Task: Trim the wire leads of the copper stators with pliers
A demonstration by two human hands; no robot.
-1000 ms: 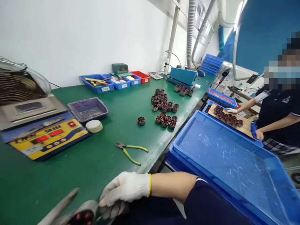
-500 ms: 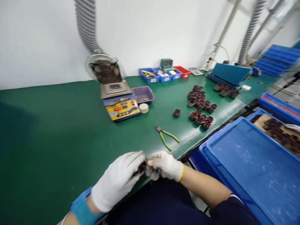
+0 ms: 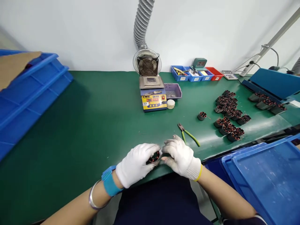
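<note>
My gloved left hand [image 3: 140, 162] is wrapped round a small round motor stator [image 3: 154, 157], black with reddish copper windings, near the front edge of the bench. Close on its right is my gloved right hand [image 3: 178, 154], fingers curved and apart from the thumb, with nothing visible between them. Its fingertips come near the stator; whether they touch it I cannot tell. Green-handled cutting pliers [image 3: 189, 135] lie just beyond my right hand. A single stator [image 3: 202, 116] stands farther back, beside a cluster of several similar stators [image 3: 226, 104].
At the back stand a yellow-and-blue soldering station [image 3: 154, 102], a fan with a duct [image 3: 148, 66], a purple tray [image 3: 178, 91] and small blue bins [image 3: 180, 75]. Stacked blue crates [image 3: 35, 90] occupy the left; a blue tray [image 3: 269, 172] is at right. More stators [image 3: 264, 103] sit by a teal panel [image 3: 273, 82].
The view has swung left, bringing the left crates into sight. My right hand's fingers have spread from a closed pinch beside the stator. My left hand keeps its hold.
</note>
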